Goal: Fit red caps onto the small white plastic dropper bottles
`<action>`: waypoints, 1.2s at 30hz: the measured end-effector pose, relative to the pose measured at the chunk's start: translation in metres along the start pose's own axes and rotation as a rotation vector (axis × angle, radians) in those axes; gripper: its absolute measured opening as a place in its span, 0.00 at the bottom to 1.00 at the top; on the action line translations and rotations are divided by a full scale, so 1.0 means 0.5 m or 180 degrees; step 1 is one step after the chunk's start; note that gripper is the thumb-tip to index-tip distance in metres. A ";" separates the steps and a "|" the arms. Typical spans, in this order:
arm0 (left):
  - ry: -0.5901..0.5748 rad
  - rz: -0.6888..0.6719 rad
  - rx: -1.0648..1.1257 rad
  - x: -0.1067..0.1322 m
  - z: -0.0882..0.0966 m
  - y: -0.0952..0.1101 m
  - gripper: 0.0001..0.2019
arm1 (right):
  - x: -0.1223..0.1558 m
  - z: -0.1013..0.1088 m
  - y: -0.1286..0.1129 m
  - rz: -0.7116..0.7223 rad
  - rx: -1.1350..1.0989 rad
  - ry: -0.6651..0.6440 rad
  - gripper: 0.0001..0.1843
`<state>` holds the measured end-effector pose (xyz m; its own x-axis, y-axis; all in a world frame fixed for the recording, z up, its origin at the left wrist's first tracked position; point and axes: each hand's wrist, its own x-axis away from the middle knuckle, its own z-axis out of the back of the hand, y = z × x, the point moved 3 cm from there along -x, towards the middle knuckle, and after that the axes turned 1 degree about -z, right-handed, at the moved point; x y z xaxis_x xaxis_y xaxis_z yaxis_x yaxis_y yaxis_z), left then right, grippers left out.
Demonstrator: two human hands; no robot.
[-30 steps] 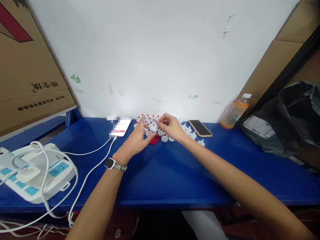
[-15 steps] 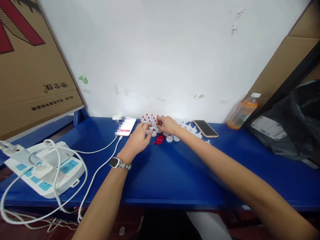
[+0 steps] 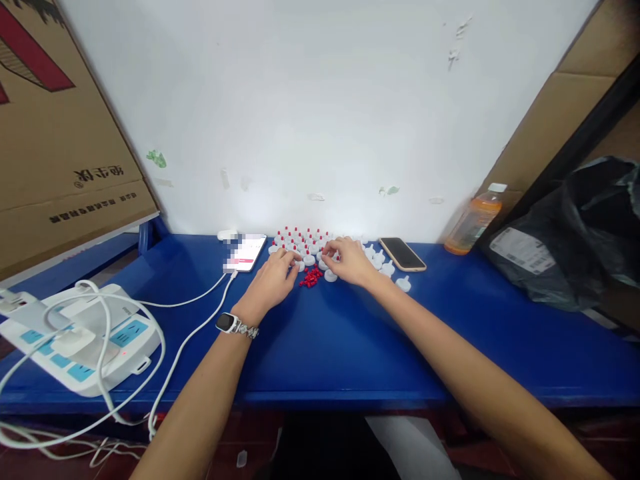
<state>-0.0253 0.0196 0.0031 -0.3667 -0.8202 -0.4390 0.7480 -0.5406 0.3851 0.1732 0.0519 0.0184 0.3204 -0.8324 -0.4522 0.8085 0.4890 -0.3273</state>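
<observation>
Several white nozzle caps [image 3: 309, 259], many with small red tips, stand in a cluster against the wall. My left hand [image 3: 274, 277] is at the left side of the cluster, its thumb and forefinger closed about a white cap partly hidden by the fingers. Among the caps to the right is my right hand [image 3: 350, 260], its thumb and fingertips bent together at a spot too small to make out. A loose pile of red tips [image 3: 311, 277] lies in front, between the hands. White caps without red tips [image 3: 387, 269] sit beyond the right hand.
A lit phone [image 3: 250, 253] on a cable lies left of the caps, near a white earbud case [image 3: 227, 235]. A power strip [image 3: 145, 340] with tangled cables is at far left. To the right are a dark phone [image 3: 403, 254], an orange drink bottle [image 3: 475, 220] and a black bag [image 3: 555, 247].
My right hand has moved a little nearer and right, from above the red-tipped caps to the caps beside the pile. My left hand stays by its cap. The whole view has shifted slightly.
</observation>
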 end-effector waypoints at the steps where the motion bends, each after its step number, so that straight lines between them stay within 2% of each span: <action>1: -0.0007 -0.0019 -0.0058 0.000 -0.001 0.001 0.12 | 0.004 -0.002 -0.001 0.0029 0.0114 -0.0026 0.09; 7: -0.0105 0.0019 -0.0365 -0.001 -0.006 0.007 0.15 | -0.028 -0.028 -0.010 0.0260 0.0656 -0.0461 0.13; 13: -0.0107 0.0076 -0.0492 0.000 0.002 0.004 0.15 | -0.055 -0.038 -0.008 0.0107 0.0789 -0.0715 0.20; 19: 0.0005 0.0013 -0.0451 0.000 0.005 -0.007 0.14 | -0.043 -0.039 -0.007 0.0149 0.0635 -0.0663 0.14; 24: 0.0059 -0.0013 -0.0376 0.000 0.006 -0.009 0.14 | -0.018 -0.024 -0.009 0.0144 0.0429 -0.0494 0.14; 29: -0.0131 -0.0133 -0.0162 -0.002 -0.006 0.022 0.12 | 0.034 0.020 0.012 -0.0086 0.0070 0.0046 0.11; 32: -0.0241 -0.0167 -0.0107 -0.002 -0.017 0.044 0.12 | 0.057 0.032 0.032 -0.0108 -0.0256 0.0056 0.12; 36: -0.0236 -0.0229 -0.0007 -0.002 -0.023 0.061 0.12 | 0.066 0.028 0.057 -0.0233 -0.0303 -0.0029 0.13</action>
<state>0.0040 0.0061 0.0059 -0.4595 -0.7909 -0.4042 0.7193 -0.5983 0.3529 0.2137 0.0350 0.0059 0.2670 -0.8689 -0.4169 0.7795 0.4491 -0.4367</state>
